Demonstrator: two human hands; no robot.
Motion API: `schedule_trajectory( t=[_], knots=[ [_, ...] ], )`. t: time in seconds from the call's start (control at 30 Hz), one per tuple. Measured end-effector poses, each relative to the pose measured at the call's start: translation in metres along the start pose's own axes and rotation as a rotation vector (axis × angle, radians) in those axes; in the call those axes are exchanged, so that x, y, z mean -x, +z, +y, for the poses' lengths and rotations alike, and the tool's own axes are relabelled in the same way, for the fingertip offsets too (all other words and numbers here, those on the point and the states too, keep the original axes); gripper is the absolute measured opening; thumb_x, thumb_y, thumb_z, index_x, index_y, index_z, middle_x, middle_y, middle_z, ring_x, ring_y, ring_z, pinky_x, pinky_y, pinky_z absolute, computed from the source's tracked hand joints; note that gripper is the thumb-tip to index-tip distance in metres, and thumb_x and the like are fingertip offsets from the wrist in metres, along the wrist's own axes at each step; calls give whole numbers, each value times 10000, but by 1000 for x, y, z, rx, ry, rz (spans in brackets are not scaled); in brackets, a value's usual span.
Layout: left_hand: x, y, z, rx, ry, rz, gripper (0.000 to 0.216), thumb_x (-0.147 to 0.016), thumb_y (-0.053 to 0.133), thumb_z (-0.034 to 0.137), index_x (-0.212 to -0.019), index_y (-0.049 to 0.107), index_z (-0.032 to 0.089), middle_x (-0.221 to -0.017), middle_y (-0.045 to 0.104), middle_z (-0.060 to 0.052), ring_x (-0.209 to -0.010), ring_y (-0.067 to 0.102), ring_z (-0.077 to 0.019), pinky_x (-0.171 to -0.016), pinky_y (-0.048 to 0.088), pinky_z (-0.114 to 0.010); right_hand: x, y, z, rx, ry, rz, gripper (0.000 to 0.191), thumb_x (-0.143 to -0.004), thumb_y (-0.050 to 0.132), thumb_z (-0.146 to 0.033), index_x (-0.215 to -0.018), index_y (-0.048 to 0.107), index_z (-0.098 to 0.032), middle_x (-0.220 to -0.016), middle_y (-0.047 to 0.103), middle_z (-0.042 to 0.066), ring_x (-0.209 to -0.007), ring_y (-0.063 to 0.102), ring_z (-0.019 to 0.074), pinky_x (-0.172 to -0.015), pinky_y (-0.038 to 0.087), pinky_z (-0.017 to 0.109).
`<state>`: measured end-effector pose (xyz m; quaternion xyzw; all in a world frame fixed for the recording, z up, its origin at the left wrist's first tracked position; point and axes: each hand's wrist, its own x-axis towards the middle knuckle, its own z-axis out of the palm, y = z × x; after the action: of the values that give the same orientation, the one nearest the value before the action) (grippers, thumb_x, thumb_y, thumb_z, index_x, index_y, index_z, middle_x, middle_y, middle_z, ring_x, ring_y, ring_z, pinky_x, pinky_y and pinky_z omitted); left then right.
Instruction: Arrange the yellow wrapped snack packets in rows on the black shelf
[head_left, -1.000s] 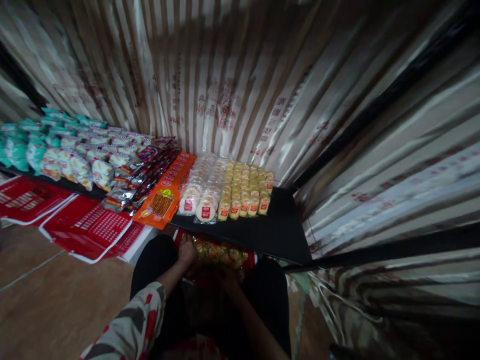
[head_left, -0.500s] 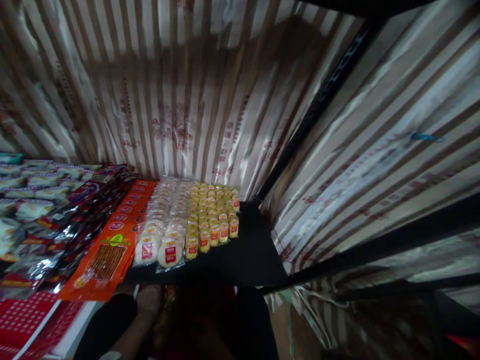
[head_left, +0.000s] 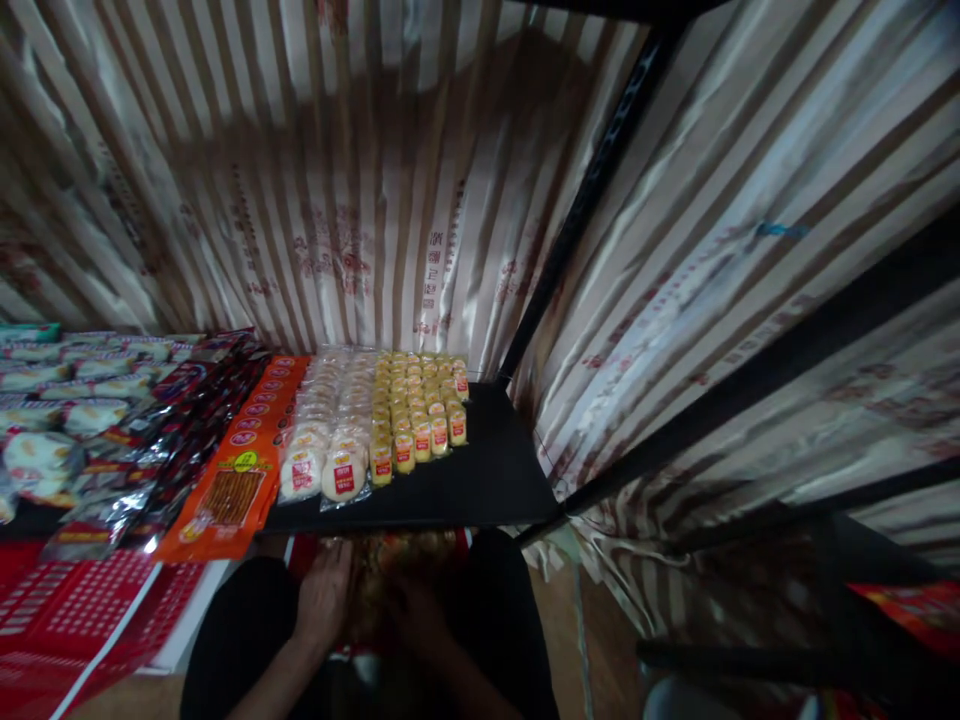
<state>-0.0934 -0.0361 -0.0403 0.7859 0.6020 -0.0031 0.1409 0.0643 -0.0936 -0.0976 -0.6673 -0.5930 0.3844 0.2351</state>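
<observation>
My left hand (head_left: 326, 592) is low between my knees, at the left side of a dark red container (head_left: 302, 552). Its fingers look stretched out, lying along that side. In deep shadow to its right, my right hand (head_left: 414, 612) reaches over the container's contents (head_left: 382, 565), which look like a jumble of yellowish wrapped packets. The right fingers are too dark to make out. Just above both hands runs the front edge of a black shelf (head_left: 495, 480). Rows of round white wrapped crackers (head_left: 343, 475) and small yellow wrapped snacks (head_left: 420, 435) stand on it.
Orange snack bags (head_left: 232, 490) lie left of the crackers, beside dark shiny packets (head_left: 191, 415) and white packets (head_left: 97, 385). A red perforated basket (head_left: 90, 600) sits lower left. Black frame posts (head_left: 577, 220) and striped curtains (head_left: 360, 160) enclose the shelf.
My view has swung a little, so the shelf sits higher and the container shows more. My left hand now shows farther right and more clearly. The shelf goods look unchanged.
</observation>
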Motion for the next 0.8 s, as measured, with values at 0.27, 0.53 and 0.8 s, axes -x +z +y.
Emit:
schedule_trajectory(
  t=[0.27, 0.53, 0.8],
  knots=[
    [23, -28, 42, 472, 9, -13, 203, -812, 488, 256, -1009, 522, 220, -1015, 632, -27, -960, 578, -163, -833, 402, -248, 17, -32, -24, -59, -178, 153, 408, -785, 509, -271, -1185, 544, -197, -1097, 639, 86, -976, 597, 214, -888, 459, 373],
    [16, -46, 72, 613, 52, 49, 207, -782, 517, 292, -962, 540, 191, -854, 634, -1, -742, 579, -129, -704, 416, -233, 40, -60, -32, 80, -308, 395, 423, -782, 535, -300, -1185, 538, -171, -1109, 617, 109, -1048, 551, 244, -934, 434, 387],
    [-3, -61, 117, 724, 112, 60, 357, -781, 511, 258, -1120, 491, 150, -877, 617, -31, -764, 583, -130, -748, 464, -259, 32, -93, -24, 54, -247, 570, 392, -801, 482, -287, -1170, 545, -173, -1102, 609, 106, -1016, 570, 220, -853, 494, 329]
  ],
)
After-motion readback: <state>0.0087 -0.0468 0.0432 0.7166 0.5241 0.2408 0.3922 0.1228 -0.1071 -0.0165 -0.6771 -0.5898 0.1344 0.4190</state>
